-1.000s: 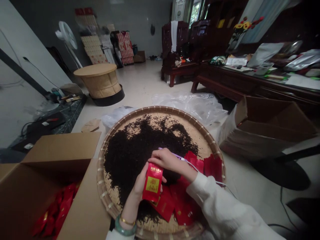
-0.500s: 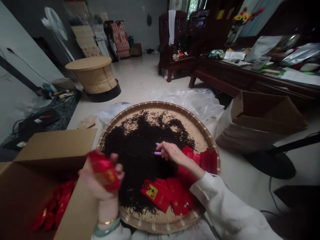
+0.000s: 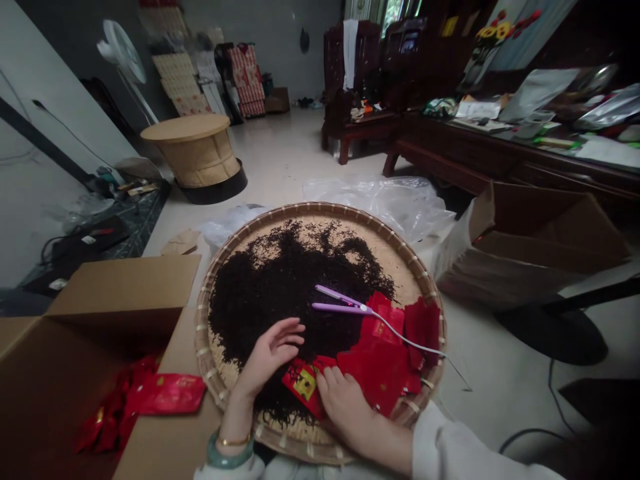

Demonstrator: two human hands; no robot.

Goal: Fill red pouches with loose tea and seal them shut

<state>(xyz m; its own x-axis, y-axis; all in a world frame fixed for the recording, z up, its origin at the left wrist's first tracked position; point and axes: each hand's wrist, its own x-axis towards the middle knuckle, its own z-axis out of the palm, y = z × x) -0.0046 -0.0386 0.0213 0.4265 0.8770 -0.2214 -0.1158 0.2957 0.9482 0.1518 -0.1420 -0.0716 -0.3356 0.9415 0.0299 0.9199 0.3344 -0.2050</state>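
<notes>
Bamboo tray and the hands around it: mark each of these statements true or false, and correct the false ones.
1. The left hand grips a red packet. False: it is open and empty, over the dark tea leaves.
2. The right hand rests on red packets on the round woven tray. True.
3. A green bangle circles the left wrist. True.
4. The lilac flat iron lies on the floor. False: it lies on the tray, its white cord crossing the rim.
5. Another red packet lies in the open cardboard box. True.
</notes>
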